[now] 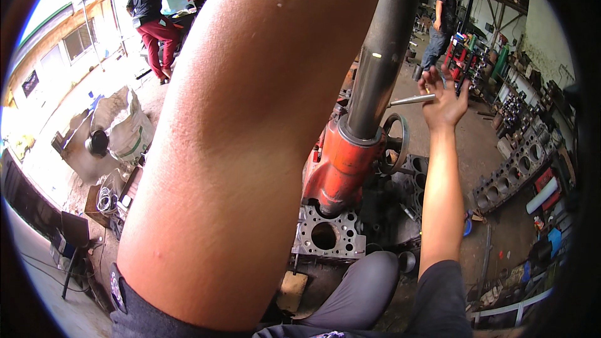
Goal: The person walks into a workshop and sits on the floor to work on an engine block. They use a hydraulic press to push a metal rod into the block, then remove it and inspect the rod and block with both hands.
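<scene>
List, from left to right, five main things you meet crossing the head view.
White sack → orange-red machine body → handwheel → open right hand → long engine block with a row of round bores.

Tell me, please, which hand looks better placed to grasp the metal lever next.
Probably the right: the right hand is open by the end of the metal lever, though contact is unclear. The left arm reaches up past the picture's top edge, so its hand is out of view.

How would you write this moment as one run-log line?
right hand: open, beside metal lever, contact unclear | left hand: out of view | red boring machine: above engine block
</scene>
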`<state>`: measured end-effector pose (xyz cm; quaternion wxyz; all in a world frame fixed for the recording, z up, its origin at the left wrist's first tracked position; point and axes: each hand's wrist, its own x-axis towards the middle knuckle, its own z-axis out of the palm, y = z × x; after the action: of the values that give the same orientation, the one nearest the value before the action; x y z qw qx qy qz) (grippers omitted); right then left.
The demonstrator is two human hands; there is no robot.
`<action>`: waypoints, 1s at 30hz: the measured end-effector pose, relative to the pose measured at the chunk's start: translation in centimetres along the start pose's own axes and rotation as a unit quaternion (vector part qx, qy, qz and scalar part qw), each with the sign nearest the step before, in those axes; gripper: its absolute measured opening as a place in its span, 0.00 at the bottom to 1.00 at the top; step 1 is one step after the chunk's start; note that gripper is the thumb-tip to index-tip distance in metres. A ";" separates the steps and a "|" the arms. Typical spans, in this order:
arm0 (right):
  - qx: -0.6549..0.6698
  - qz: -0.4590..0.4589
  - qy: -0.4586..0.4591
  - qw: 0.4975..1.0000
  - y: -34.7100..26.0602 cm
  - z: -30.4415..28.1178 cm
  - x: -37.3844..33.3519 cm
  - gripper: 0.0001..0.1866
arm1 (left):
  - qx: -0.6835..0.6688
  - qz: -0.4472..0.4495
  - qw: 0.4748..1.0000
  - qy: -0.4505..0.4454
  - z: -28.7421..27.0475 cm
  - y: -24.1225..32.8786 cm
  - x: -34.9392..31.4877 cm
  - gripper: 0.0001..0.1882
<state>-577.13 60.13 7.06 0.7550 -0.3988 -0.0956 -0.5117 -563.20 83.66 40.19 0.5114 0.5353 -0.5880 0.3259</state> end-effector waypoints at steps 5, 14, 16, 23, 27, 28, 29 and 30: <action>-0.623 0.111 -0.032 0.774 0.6 -7.8 -10.7 0.29 | -0.001 0.007 1.000 0.022 -0.1 0.2 -0.5 0.34; -0.904 -0.073 0.019 0.422 0.9 -2.8 -16.7 0.11 | -0.017 -0.015 1.000 0.007 -0.9 0.1 -0.9 0.39; -0.929 -0.151 -0.002 0.337 1.1 -1.7 -13.7 0.12 | -0.018 -0.018 1.000 0.005 -0.6 0.1 -0.8 0.40; -0.940 -0.091 -0.017 0.329 4.9 -6.0 -4.3 0.16 | -0.021 -0.019 1.000 -0.005 -0.3 -0.1 -0.8 0.41; -0.905 -0.010 -0.047 0.422 7.0 -11.0 -5.4 0.14 | -0.023 -0.018 1.000 -0.009 -0.4 -0.2 -1.1 0.41; -0.845 0.041 0.004 0.533 7.4 -11.7 -6.2 0.14 | -0.024 -0.019 0.999 -0.011 -0.3 -0.2 -1.1 0.41; -0.865 0.055 -0.019 0.499 8.2 -12.0 -7.5 0.13 | -0.024 -0.018 0.999 -0.012 -0.4 -0.3 -1.1 0.41; -0.881 0.055 -0.025 0.470 8.4 -12.0 -9.3 0.12 | -0.026 -0.018 0.999 -0.012 -0.3 -0.3 -1.1 0.41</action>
<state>-577.43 59.61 -10.28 0.0294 -0.8705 0.4086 -0.2728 -562.96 84.25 39.17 0.5239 0.5362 -0.5925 0.2949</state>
